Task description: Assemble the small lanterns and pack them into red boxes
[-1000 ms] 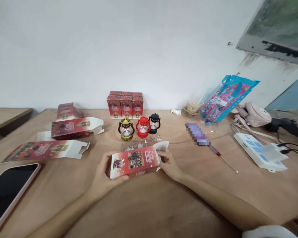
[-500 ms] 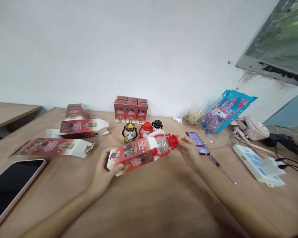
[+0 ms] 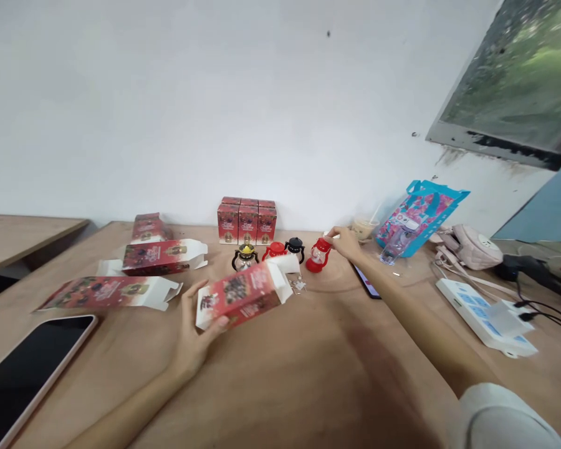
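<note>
Red with a clear middle, the held lantern [image 3: 318, 255] leaned slightly at the wooden table [image 3: 280, 393]; whether its base touched the wood could not be told. The right hand [image 3: 346, 242] gripped it near the top, fingers drawn into a narrow pinch. Left of the held lantern and nearer the person, the left hand [image 3: 194, 330] was wrapped around one end of a printed red box [image 3: 243, 296]. That box was tilted, its open end and white flaps facing toward the held lantern.

Just left of the held lantern stood a black lantern [image 3: 295, 245], then a second red lantern [image 3: 275, 249], partly hidden, and farther left a gold-and-black lantern [image 3: 246, 257]. Small metal pieces [image 3: 300, 285] lay in front of the held lantern, toward its left. Behind it and to its left, a block of small boxes [image 3: 247, 226] stood near the white wall [image 3: 168, 112]. Well to its left lay red cartons [image 3: 154, 257] with flaps out, and nearer the person a dark-screened phone [image 3: 32, 368].

Right of the held lantern, a second phone [image 3: 367, 284] showed partly beneath the right forearm. Farther right were a drink cup [image 3: 364, 229], a blue-and-pink bag [image 3: 423, 218], a pale pink bag [image 3: 477, 246] and a white power strip [image 3: 470, 312].
</note>
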Action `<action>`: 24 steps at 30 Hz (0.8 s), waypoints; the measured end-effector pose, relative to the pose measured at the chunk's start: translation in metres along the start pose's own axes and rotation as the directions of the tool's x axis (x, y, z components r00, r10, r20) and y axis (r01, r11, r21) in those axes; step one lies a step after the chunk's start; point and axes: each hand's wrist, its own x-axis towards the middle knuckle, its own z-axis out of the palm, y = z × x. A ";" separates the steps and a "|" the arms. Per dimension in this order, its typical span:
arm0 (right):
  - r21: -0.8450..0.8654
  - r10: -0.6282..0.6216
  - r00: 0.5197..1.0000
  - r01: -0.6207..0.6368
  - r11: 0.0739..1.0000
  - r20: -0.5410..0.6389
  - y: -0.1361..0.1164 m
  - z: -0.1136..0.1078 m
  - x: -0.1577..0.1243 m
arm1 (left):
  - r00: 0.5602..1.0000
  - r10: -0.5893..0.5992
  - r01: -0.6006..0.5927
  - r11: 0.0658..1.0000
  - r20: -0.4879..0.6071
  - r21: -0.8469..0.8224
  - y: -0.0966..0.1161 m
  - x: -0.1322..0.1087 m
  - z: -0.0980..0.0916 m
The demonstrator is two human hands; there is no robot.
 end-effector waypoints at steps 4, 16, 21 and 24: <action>-0.058 -0.036 0.999 0.037 0.998 0.010 -0.002 0.000 -0.002 | 0.948 0.308 -0.314 0.946 0.075 0.084 0.016 0.005 0.001; 0.084 -0.660 0.665 0.724 0.685 -0.350 -0.133 -0.002 -0.138 | 0.482 0.841 -0.756 0.260 0.244 0.600 0.106 0.047 0.036; 0.168 -0.582 0.763 0.636 0.753 -0.280 -0.132 0.029 -0.151 | 0.448 0.860 -0.716 0.183 0.243 0.673 0.091 0.043 0.044; 0.288 -0.511 0.821 0.569 0.770 -0.255 -0.128 0.038 -0.149 | 0.383 0.879 -0.710 0.083 0.285 0.699 0.083 0.041 0.042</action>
